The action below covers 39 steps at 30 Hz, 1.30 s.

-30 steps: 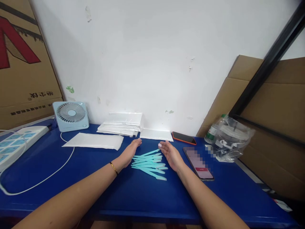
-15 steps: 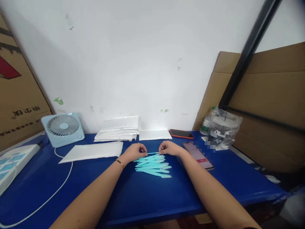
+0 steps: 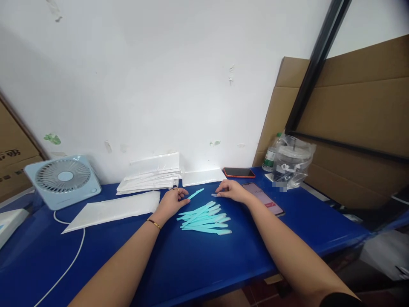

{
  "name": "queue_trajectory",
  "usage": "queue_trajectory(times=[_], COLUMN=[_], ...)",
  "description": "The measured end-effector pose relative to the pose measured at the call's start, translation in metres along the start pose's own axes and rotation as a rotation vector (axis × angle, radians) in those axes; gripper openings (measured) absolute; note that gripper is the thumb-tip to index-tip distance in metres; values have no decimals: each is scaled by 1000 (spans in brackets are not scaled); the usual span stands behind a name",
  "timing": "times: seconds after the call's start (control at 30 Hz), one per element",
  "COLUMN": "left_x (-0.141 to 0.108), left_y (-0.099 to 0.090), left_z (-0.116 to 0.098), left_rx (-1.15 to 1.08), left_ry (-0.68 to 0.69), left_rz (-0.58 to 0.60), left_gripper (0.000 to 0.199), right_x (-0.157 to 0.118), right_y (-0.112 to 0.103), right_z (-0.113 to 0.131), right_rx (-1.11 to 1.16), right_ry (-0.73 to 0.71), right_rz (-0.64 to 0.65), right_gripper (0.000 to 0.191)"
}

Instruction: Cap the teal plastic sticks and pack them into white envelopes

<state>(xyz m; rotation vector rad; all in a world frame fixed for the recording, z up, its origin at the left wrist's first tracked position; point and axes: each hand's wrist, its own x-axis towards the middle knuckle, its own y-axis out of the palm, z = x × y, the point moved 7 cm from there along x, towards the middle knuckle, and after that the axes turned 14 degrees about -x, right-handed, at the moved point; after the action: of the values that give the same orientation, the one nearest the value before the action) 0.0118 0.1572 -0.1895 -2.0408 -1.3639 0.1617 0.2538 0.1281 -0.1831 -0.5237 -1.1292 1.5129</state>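
Observation:
My left hand (image 3: pixel 174 201), with a bracelet at the wrist, pinches a turquoise eyebrow razor (image 3: pixel 196 193) that points up and to the right. Its blade end carries no cover. Across a gap, my right hand (image 3: pixel 231 190) pinches a small clear blade cap (image 3: pixel 216 195) between thumb and finger. Just below both hands, a fanned pile of turquoise eyebrow razors (image 3: pixel 204 221) lies on the blue table, their pale capped ends towards the right.
A white padded sleeve (image 3: pixel 111 209) lies left, before a stack of clear-wrapped white packets (image 3: pixel 150 172). Further left stands a light blue fan (image 3: pixel 64 177) with a white cable. Two phones, one lit (image 3: pixel 263 198) and one dark (image 3: pixel 239 172), and a bagged container (image 3: pixel 292 162) are right.
My hands have moved apart. The clear cap has come off the razor into my right hand, while my left hand keeps the razor, now tilted upward. The view has shifted right.

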Motion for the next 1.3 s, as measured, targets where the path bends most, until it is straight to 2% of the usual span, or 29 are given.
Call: queue_trajectory(times=[0.07,0.17,0.3,0.43,0.53,0.67,0.77,0.83,0.9,0.97,1.07,1.17,1.23,1.3], left_x=[-2,-7,-17,-20,-16,-9,-6,-5,-3,-2,0,-1,-1,-2], left_y=[-1,7,19,26,23,13,4,3,5,8,13,16,17,19], left_z=[-6,-18,-35,-37,-30,-15,-11,-12,-12,-12,-11,-11,-11,-12], left_rx=[24,20,29,66,60,76,105,107,108,115,134,164,178,182], left_ry=[24,37,64,31,-24,-90,-35,13,35,52,72,83,93,105], left_rz=[-14,84,229,288,260,181,89,59,76,110,140,144,140,143], left_gripper=[32,33,36,31,31,33,36,43,43,38,35,36,38,37], right_x=[-2,-5,-5,-3,-3,-4,-6,-6,-3,2,5,2,-1,-2], right_y=[0,7,17,21,17,-2,-9,-6,0,4,4,-4,-8,-4], right_z=[13,30,38,39,36,13,-2,-3,1,4,-5,-12,-4,13], right_rx=[23,32,6,21,22,-17,-49,-58,-74,-98,-138,-175,-150,-84], right_ry=[-69,-140,-128,-113,-123,-29,52,49,13,-14,40,80,21,-78], right_rz=[5,75,153,202,197,61,25,29,21,5,-30,-72,-76,-13], right_gripper=[26,27,27,26,25,22,23,29,32,24,15,20,21,19])
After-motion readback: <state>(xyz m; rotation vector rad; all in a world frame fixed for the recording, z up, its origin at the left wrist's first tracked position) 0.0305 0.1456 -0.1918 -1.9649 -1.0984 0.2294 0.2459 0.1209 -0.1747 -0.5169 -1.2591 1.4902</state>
